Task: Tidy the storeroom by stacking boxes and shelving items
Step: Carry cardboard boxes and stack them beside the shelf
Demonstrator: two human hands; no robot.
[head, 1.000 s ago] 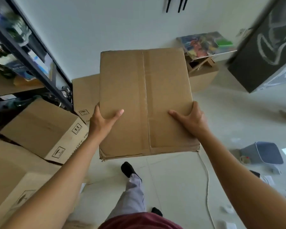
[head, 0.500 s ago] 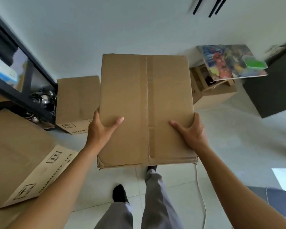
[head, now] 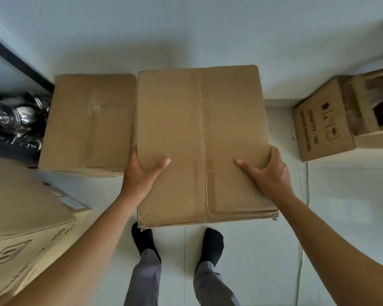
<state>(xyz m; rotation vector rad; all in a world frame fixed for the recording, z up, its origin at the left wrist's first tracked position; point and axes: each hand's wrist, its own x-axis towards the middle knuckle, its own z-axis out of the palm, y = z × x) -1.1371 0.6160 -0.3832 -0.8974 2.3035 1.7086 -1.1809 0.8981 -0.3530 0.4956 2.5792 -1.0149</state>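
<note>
The carried box (head: 199, 140) fills the middle of the view. It is closed, its top seam runs away from the person, and it is held level above the floor (head: 341, 217). Its left edge sits just beside a closed box (head: 89, 122) standing against the wall (head: 186, 29).

A large box (head: 24, 217) lies at the lower left, and an open box (head: 325, 127) stands well apart to the right. The shelf frame (head: 20, 62) at the left has metalware (head: 18, 120) below it.

The left hand (head: 142, 173) grips the carried box's left side with its thumb flat on top; its fingers are hidden. The right hand (head: 268, 171) grips the right side, thumb on top and fingers curled over the edge.

Assessment: the work is only partly done. No stack is visible, three boxes sit singly on the floor, and this one is not yet set down.

Compared with half a second earlier, the person stands nearer the wall with feet (head: 210, 241) side by side. The carried box has closed on the closed box, and the view now tilts further down.
</note>
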